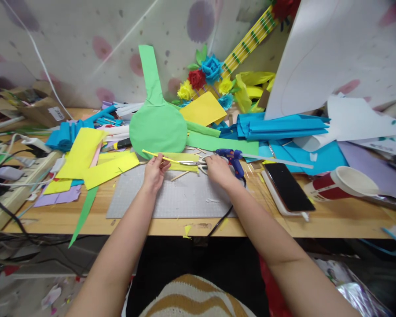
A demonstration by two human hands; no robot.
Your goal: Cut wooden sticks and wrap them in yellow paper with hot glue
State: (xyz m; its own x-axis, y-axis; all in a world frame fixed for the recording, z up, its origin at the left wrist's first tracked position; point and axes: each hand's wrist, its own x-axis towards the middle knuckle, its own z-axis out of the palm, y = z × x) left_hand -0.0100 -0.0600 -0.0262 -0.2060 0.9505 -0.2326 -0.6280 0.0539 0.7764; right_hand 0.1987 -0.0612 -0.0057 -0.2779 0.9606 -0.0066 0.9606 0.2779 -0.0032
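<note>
My left hand (156, 171) pinches a thin yellow paper-covered stick (158, 155), which slants out to both sides of the fingers. My right hand (218, 169) is closed at the handles of a pair of scissors (190, 163), whose blades point left toward my left hand. Beneath both hands lies a grey cutting mat (185, 202), with a short thin stick (180, 176) and a yellow paper strip (188, 157) on it. Just beyond the mat rests a round green paper shape (158, 128) with a long neck. A blue glue gun (232, 160) lies beside my right hand.
Yellow paper pieces (112, 172) and a power strip (20, 185) lie to the left. On the right are a phone (288, 187), a tilted paper cup (343, 182) and blue crepe paper (280, 127). Paper flowers (212, 68) stand at the back; a cable crosses the front edge.
</note>
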